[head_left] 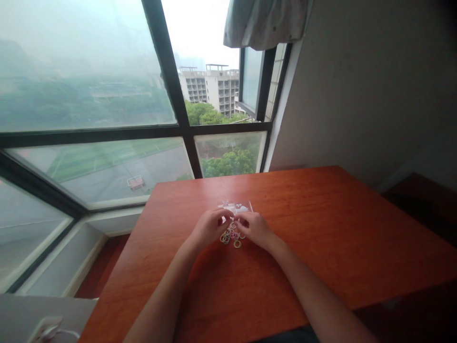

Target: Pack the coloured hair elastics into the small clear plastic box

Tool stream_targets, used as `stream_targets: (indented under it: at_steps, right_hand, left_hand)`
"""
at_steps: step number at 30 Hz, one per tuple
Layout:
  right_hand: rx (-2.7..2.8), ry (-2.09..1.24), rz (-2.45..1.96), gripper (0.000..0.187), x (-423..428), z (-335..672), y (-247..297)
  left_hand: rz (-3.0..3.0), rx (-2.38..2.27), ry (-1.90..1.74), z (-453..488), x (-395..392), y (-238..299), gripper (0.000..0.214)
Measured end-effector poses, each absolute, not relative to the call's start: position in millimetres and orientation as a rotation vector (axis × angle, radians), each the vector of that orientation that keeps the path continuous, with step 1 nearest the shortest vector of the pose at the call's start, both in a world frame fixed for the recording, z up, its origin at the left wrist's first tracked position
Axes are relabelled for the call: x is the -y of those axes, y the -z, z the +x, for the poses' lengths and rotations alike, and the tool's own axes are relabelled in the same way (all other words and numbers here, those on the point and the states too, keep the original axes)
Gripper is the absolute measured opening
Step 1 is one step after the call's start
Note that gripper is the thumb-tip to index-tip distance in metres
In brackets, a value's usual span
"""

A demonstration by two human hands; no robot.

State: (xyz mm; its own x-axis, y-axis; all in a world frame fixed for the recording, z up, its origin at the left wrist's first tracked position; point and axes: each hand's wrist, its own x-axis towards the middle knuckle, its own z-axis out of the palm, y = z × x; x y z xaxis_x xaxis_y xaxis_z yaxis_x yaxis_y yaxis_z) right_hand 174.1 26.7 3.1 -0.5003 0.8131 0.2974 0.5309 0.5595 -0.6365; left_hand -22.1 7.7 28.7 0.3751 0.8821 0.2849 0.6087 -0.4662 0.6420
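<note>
In the head view, the left hand [210,226] and right hand [255,227] curl, fingertips nearly meeting; whether either pinches anything, I cannot tell. Small rings [234,235] lie between them on a reddish table [321,224] beside windows [183,114].

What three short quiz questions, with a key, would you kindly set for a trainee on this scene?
1. Multiple choice: which small things lie in a group on the table, close to the hands?
A) pens
B) rings
C) bowls
2. True or false: the left hand and right hand are far apart, at opposite ends of the table.
3. Short answer: what hangs at the top of the window?

Key:
1. B
2. False; they are close together, just by the rings.
3. A curtain.
</note>
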Motion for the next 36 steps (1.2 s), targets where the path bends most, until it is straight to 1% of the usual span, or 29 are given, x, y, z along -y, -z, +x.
stream_targets:
  at_steps: [6, 11, 17, 23, 29, 36]
  right_hand:
    - [2.199, -0.619, -1.059, 0.014, -26.0, 173.7, -4.3]
    - [2.189, -0.594, -1.077, 0.015, -25.6, 173.4, -3.9]
    - [2.261, -0.553, -1.166, 0.013, -24.0, 173.9, -6.6]
    - [2.463, -0.537, -1.23, 0.014, -20.3, 172.2, -9.6]
    - [2.523, -0.501, -1.284, 0.015, -18.5, 169.2, -10.9]
    - [2.556, -0.446, -1.316, 0.015, -17.8, 166.0, -11.6]
  left_hand:
    - [2.221, -1.311, -0.806, -23.4, -8.1, -27.6, 0.011]
    - [2.284, -1.353, -0.78, -23.3, -8.9, -28.1, 0.011]
    - [2.28, -1.684, -0.978, -33.1, -14.7, -24.2, 0.01]
    - [2.219, -1.823, -0.996, -41.3, -24.1, -15.7, 0.01]
    - [2.207, -1.816, -0.987, -43.0, -25.1, -10.5, 0.013]
    - [2.2, -1.754, -1.02, -39.5, -17.6, -19.3, 0.014]
